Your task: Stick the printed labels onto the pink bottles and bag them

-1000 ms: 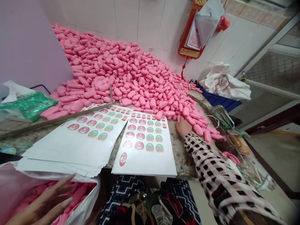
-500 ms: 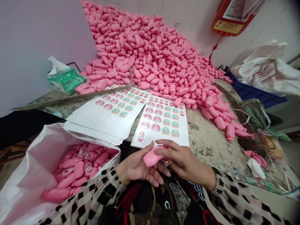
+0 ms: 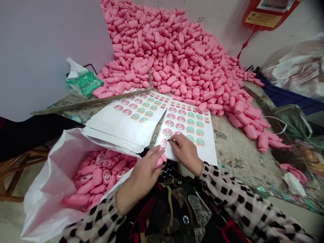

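My left hand (image 3: 149, 166) is closed around a small pink bottle-shaped piece (image 3: 160, 161), its narrow end showing beyond my fingers. Over the lower left corner of a sticker sheet (image 3: 209, 153), my right hand (image 3: 184, 148) has thumb and forefinger pinched at the right edge of an oval pink sticker (image 3: 163, 144). A tiny dark sliver shows at those fingertips; I cannot tell what it is. Rows of pink and green round stickers cover the sheet. To its left lies a stack of similar sheets (image 3: 113, 126).
A huge heap of pink pieces (image 3: 174, 57) fills the back of the table. A white sack (image 3: 48, 179) at lower left holds pieces with oval labels. A metal bar (image 3: 101, 100) crosses the stack. A green tissue pack (image 3: 84, 82) stands behind it; a blue crate (image 3: 286, 91) is at right.
My hands have parted from around the pink piece. The right hand moved forward to the oval sticker on the sheet, while the left kept the piece and turned over. The view shifted left.
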Motion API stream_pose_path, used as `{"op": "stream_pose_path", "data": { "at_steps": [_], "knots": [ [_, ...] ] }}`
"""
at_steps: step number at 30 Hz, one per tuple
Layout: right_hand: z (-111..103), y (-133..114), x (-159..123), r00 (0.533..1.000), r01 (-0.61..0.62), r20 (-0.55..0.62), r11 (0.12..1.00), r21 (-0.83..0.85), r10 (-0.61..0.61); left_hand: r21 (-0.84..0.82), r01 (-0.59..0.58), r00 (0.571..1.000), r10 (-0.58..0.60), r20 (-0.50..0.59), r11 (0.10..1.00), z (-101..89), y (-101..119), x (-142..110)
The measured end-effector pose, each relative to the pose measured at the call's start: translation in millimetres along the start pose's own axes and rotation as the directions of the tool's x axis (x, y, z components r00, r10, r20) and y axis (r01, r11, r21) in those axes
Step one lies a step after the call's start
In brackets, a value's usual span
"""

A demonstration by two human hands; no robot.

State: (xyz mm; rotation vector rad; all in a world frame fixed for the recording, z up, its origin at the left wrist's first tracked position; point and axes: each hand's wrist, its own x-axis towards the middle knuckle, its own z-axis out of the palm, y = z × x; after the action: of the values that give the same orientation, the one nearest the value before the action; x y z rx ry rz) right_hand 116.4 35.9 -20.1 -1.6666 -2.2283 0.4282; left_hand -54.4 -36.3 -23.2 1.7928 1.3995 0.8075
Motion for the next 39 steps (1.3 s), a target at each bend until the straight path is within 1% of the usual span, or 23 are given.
{"op": "stream_pose_path", "data": {
  "at_steps": [1,2,6,8,11,19,24,28,31,35,39],
  "knots": [
    [0,-3,0,1.0,0.001,-0.003,0.999,-0.044,-0.001,0.082,-0.045,0.999,0.044,0.023,0.996,3.9,-3,0],
    [0,-5,0,1.0,0.003,-0.007,0.996,-0.084,-0.004,0.147,-0.067,0.997,0.061,0.049,0.987,7.7,-6,0],
    [0,-8,-2,1.0,0.007,-0.015,0.981,-0.193,-0.01,0.338,-0.043,0.994,0.005,0.111,0.94,18.0,-11,0],
    [0,-8,-3,1.0,0.01,-0.009,0.977,-0.212,-0.012,0.408,-0.03,0.992,-0.022,0.121,0.912,19.6,-11,0],
    [-1,-8,-3,1.0,0.017,-0.001,0.978,-0.208,-0.018,0.474,-0.034,0.992,-0.027,0.121,0.88,20.4,-11,0],
    [-5,-5,1,0.999,0.025,0.043,0.987,-0.156,-0.019,0.494,-0.051,0.994,-0.001,0.106,0.868,22.9,-14,-1],
    [0,-2,-3,0.999,0.006,0.034,0.999,-0.032,-0.004,0.512,-0.054,0.994,-0.001,0.106,0.857,23.5,-14,-1],
    [9,-1,-9,0.998,-0.056,-0.022,0.992,0.11,0.059,0.506,-0.055,0.995,0.004,0.101,0.861,25.4,-15,0],
    [13,-4,-11,0.994,-0.102,-0.033,0.982,0.158,0.108,0.509,-0.057,0.995,0.009,0.096,0.859,26.8,-17,-1],
    [11,-9,-8,0.983,-0.18,-0.011,0.967,0.179,0.185,0.51,-0.074,0.995,0.031,0.092,0.857,28.0,-18,-1],
    [6,-15,-2,0.968,-0.251,0.055,0.953,0.168,0.245,0.554,-0.079,0.996,0.037,0.085,0.829,29.0,-19,-1]
  ]
}}
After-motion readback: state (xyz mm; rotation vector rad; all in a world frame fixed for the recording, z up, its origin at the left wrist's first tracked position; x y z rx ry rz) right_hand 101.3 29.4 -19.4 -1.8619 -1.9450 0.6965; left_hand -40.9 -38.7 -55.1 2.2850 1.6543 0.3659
